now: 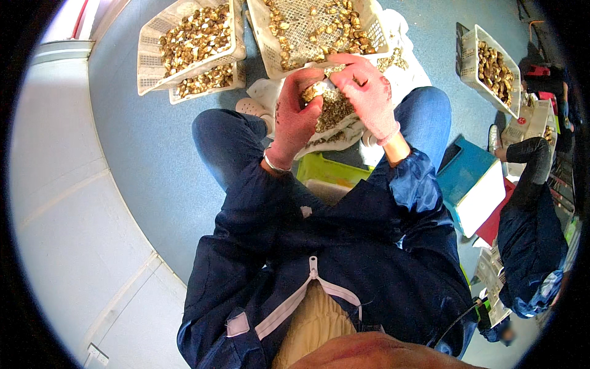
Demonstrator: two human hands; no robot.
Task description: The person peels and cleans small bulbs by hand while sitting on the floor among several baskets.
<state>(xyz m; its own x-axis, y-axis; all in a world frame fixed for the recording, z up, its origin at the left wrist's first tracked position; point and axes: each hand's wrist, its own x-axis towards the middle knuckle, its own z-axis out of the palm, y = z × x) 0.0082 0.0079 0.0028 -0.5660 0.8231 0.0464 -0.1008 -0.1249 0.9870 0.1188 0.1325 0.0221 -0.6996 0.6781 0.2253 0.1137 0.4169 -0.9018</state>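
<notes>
Both my hands wear pinkish-red knitted gloves and meet in front of my knees. My left hand (pixel 296 111) is closed round a pale, brown-flecked mushroom (pixel 314 92), with its thumb along the near side. Close by on the right, my right hand (pixel 364 92) is curled with its fingertips drawn together near the mushroom; whatever lies in its grip is too small to make out. Below and between the hands, a heap of small brown bits (pixel 335 114) lies on white sheeting (pixel 405 77).
Ahead stands a white plastic crate (pixel 268 58) partly filled with mushrooms. Stacked crates (pixel 147 61) of mushrooms are at the far left, another crate (pixel 469 58) at the right. A lime-green stool (pixel 329 169) is beneath me. On the right, a person (pixel 531 234) sits near a blue box (pixel 470 163).
</notes>
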